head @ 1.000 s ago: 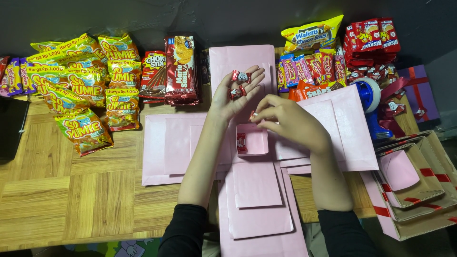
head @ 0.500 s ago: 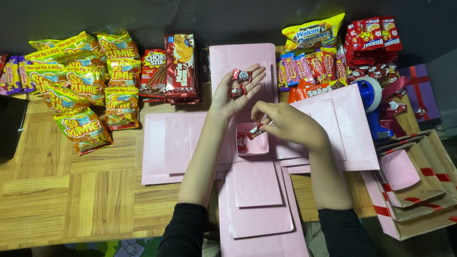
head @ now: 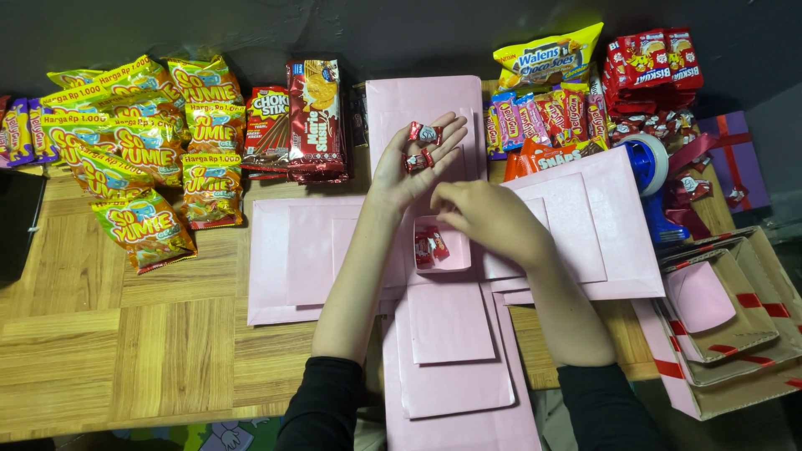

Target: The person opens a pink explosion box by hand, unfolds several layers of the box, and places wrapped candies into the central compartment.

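Head view: the left hand (head: 411, 163) is held palm up and open, with two red wrapped sweets (head: 420, 145) resting on it. The right hand (head: 489, 219) has been drawn back from the small pink tray (head: 455, 260) since half a second ago; its fingers are curled, and whether anything is pinched cannot be told. Two sweets (head: 429, 245) are now seen lying in the tray, at the centre of the unfolded pink box (head: 309, 250), so filling appears under way.

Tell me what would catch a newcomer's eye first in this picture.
The unfolded pink box spread across the wooden table, with a small pink tray at its centre holding red wrapped candies. Above it the left hand lies palm up with more candies. Yellow snack packets crowd the far left.
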